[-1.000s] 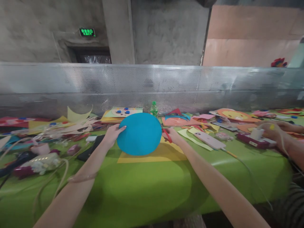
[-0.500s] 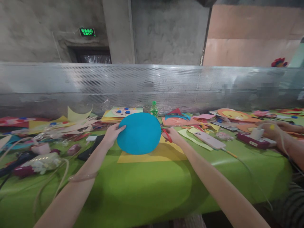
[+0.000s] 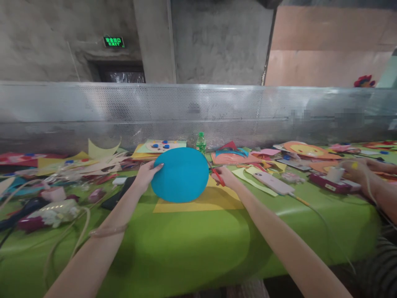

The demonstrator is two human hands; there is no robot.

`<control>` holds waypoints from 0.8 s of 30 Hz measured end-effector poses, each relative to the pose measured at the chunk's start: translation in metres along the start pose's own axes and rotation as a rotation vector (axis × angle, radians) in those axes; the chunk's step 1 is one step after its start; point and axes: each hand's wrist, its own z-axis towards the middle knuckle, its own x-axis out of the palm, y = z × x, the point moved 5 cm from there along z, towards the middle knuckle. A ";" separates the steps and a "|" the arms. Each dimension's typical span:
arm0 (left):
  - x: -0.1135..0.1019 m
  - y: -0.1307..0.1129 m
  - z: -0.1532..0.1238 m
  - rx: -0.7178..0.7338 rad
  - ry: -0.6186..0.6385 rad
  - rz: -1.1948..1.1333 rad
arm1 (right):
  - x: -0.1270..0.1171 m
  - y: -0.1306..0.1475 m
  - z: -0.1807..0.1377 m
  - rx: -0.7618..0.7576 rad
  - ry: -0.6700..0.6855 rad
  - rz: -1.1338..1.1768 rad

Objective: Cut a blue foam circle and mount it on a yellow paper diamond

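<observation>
A rounded sheet of blue paper is held up above the table, its left edge pinched in my left hand. My right hand grips red-handled scissors beside the paper's right edge. The scissors' blades are thin and blurred, so whether they touch the paper is hard to see. Beneath the blue piece, a yellow paper sheet lies flat on the green table cover.
A green-capped bottle stands behind the blue paper. To the right lie a plugged-in phone and a power strip, near another person's hand. Paper scraps, cables and a black case crowd the left.
The blue paper has shifted slightly left along with my left hand, leaving a little more space to the scissors. My right hand stays almost where it was.
</observation>
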 end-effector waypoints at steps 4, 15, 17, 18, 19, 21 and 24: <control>0.000 0.002 0.002 0.010 0.003 -0.032 | 0.000 -0.001 0.001 0.005 0.003 -0.004; -0.003 0.008 0.008 0.018 -0.004 -0.087 | -0.002 -0.003 0.002 0.009 -0.050 0.018; -0.004 0.009 0.010 0.030 -0.005 -0.099 | -0.003 -0.001 0.002 0.007 -0.069 0.038; -0.004 0.009 0.010 0.028 -0.007 -0.099 | -0.003 0.000 0.002 0.007 -0.076 0.049; -0.005 0.010 0.011 0.022 -0.009 -0.099 | -0.003 0.001 0.001 0.008 -0.080 0.059; -0.005 0.010 0.011 0.003 -0.025 -0.100 | -0.003 0.002 0.001 0.011 -0.078 0.069; -0.006 0.010 0.010 -0.034 -0.055 -0.120 | -0.003 0.001 0.001 0.008 -0.067 0.070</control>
